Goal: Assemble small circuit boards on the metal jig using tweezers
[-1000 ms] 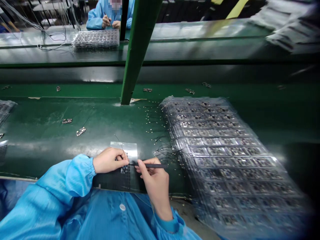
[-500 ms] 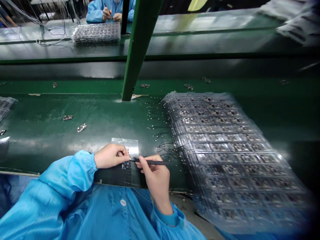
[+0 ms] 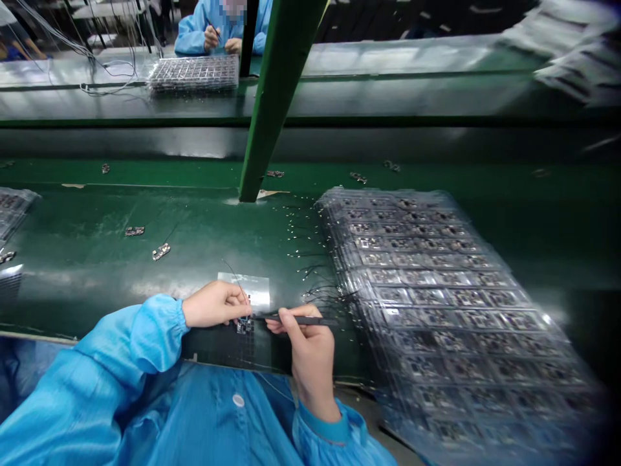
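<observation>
My left hand (image 3: 218,304) is closed in a pinch at a small circuit board (image 3: 244,325), whose upper part the fingers hide. A thin dark wire (image 3: 235,275) rises from those fingertips. Between the thumb and fingers of my right hand (image 3: 308,336) lie slim black tweezers (image 3: 310,320), their narrow end pointing left at the board. Whether the tips touch it is too small to tell. Under the board lies a clear sheet (image 3: 259,291) with a dark grid, flat on the green bench (image 3: 194,259) near its front edge.
Stacked clear trays (image 3: 436,298) full of boards fill the right side, wires sticking out leftward. Two loose boards, one a wired board (image 3: 161,252), lie left. A green post (image 3: 272,110) stands ahead. Several boards line the far strip. Across the bench sits a co-worker in blue (image 3: 194,32).
My right hand has shifted slightly right, drawing the tweezers back a little from my left fingertips. My left hand stays almost where it was. The whole view has moved slightly.
</observation>
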Demonstrator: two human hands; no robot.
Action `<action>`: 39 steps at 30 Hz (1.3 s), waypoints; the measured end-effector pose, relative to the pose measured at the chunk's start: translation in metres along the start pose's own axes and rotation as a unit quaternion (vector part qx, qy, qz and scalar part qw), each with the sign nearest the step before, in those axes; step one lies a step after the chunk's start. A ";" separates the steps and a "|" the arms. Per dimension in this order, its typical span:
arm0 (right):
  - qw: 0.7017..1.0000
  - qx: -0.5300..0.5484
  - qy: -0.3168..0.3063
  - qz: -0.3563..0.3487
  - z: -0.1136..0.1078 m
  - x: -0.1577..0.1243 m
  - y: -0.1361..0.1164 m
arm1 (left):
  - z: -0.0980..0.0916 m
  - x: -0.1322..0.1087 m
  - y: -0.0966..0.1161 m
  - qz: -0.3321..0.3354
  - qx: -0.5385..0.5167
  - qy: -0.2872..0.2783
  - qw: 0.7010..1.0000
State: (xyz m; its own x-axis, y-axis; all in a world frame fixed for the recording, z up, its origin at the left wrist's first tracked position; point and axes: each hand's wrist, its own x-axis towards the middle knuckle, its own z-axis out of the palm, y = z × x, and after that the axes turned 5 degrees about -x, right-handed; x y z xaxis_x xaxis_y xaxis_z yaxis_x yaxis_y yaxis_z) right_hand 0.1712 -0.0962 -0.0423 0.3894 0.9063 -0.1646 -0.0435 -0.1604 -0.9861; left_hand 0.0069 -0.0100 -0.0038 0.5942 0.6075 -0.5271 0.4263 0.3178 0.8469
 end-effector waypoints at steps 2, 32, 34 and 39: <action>1.000 -0.014 -0.006 -0.007 0.000 -0.001 0.000 | 0.000 0.000 0.000 -0.003 0.011 0.003 1.000; 0.999 -0.042 0.006 -0.035 0.005 -0.005 -0.004 | 0.000 0.000 0.001 -0.010 0.024 0.011 1.000; 0.998 -0.045 0.006 -0.038 0.006 -0.005 -0.004 | 0.000 -0.001 0.001 -0.012 0.026 0.011 1.000; 0.998 -0.046 0.008 -0.037 0.006 -0.005 -0.004 | 0.000 -0.001 0.002 -0.011 0.023 0.011 1.000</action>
State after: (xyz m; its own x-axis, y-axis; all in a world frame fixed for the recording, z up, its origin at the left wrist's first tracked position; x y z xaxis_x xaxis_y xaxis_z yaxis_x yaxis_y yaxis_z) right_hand 0.1643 -0.0979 -0.0376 0.4038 0.9104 -0.0905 0.0699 -0.1293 -0.9891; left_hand 0.0074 -0.0099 -0.0014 0.5695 0.6162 -0.5440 0.4711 0.2976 0.8303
